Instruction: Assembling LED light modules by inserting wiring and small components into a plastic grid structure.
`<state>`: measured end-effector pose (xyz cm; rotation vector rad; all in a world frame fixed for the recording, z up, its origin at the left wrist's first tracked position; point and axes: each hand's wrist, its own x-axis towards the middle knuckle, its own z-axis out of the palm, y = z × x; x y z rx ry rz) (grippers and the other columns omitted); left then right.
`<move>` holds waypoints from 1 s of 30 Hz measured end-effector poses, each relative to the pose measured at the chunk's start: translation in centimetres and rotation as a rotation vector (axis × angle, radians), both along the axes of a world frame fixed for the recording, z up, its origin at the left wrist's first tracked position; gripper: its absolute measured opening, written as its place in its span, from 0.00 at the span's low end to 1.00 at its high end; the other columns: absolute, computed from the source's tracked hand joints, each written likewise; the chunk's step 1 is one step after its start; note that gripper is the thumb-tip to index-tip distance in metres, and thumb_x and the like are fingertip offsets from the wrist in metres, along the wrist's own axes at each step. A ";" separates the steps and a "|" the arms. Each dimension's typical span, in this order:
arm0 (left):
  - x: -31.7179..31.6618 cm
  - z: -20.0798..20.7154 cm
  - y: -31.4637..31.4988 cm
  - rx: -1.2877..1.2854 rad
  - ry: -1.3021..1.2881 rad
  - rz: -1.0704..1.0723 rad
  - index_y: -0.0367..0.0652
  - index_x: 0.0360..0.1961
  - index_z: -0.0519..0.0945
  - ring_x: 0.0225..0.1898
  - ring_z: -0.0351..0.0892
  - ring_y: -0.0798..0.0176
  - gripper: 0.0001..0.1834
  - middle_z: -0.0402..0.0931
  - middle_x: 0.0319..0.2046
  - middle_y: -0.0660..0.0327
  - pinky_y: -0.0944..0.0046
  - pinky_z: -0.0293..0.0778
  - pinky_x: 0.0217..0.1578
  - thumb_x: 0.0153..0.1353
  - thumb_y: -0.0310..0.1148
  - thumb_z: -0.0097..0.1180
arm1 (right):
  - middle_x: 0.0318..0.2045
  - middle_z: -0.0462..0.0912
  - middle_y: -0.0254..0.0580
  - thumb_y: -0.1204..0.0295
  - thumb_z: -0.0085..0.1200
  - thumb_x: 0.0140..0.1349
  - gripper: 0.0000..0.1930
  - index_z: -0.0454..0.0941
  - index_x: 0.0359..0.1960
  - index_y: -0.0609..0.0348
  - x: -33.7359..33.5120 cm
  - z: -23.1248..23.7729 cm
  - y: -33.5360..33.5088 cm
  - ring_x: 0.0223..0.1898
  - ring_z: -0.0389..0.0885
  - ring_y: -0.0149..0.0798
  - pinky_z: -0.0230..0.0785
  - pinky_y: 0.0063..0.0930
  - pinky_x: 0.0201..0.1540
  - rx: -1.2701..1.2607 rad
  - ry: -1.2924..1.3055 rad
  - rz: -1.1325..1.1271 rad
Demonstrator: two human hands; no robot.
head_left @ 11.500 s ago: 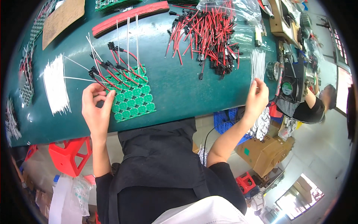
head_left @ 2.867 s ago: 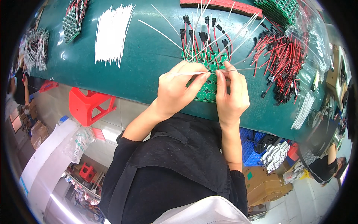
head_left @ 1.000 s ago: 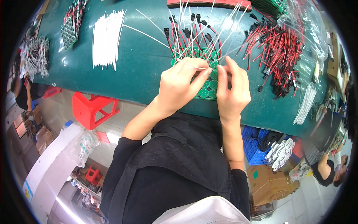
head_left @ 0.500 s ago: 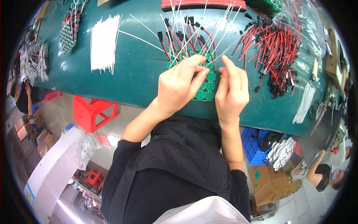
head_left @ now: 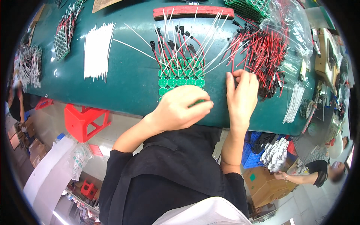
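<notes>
A panel of round green circuit boards point(head_left: 181, 81) lies on the table in front of me. Red-and-black wire leads with black connectors point(head_left: 171, 44) and long thin white strands stand up from its far rows. My left hand point(head_left: 182, 107) is over the panel's near part and hides it. Its fingers are curled, thumb and index tips close together, with nothing visible between them. To the right of the panel, my right hand point(head_left: 243, 92) is beside the near left edge of a heap of red-and-black wire leads point(head_left: 262, 56). Its thumb and index finger are apart, other fingers bent.
White strands point(head_left: 98, 52) lie in a flat bundle on the left, and a smaller white bundle point(head_left: 294, 103) lies right. A red bar point(head_left: 193, 12) is behind the panel. Stacked green boards point(head_left: 249, 8) and a clear plastic bag point(head_left: 288, 22) are far right. A red stool point(head_left: 82, 122) stands left.
My left hand has pulled back from the strands toward the panel's near edge, its pinch loosened. My right hand has moved right to the wire heap. The whole view has shifted slightly.
</notes>
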<state>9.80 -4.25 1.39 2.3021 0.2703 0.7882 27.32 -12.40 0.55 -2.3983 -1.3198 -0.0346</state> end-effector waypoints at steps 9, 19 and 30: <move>-1.3 -1.6 0.2 0.045 0.127 0.000 0.42 0.35 0.81 0.44 0.79 0.56 0.12 0.79 0.43 0.62 0.56 0.75 0.44 0.48 0.28 0.67 | 0.22 0.73 0.42 0.77 0.60 0.51 0.08 0.71 0.24 0.60 -0.9 1.5 -4.2 0.25 0.74 0.46 0.69 0.39 0.30 -0.096 0.129 -0.062; -1.3 2.3 -1.1 -0.757 0.162 -0.009 0.39 0.44 0.83 0.34 0.80 0.68 0.15 0.80 0.35 0.62 0.70 0.75 0.34 0.54 0.23 0.67 | 0.24 0.72 0.37 0.81 0.62 0.49 0.09 0.72 0.28 0.60 -4.5 1.9 -7.0 0.25 0.71 0.35 0.65 0.26 0.25 0.434 0.517 0.180; -1.7 0.5 -1.8 -1.296 -0.217 0.116 0.31 0.34 0.80 0.43 0.82 0.65 0.03 0.79 0.40 0.57 0.67 0.80 0.44 0.61 0.20 0.60 | 0.31 0.79 0.41 0.81 0.64 0.51 0.11 0.76 0.36 0.61 -4.2 1.2 -3.3 0.30 0.77 0.45 0.71 0.36 0.34 0.424 0.401 0.472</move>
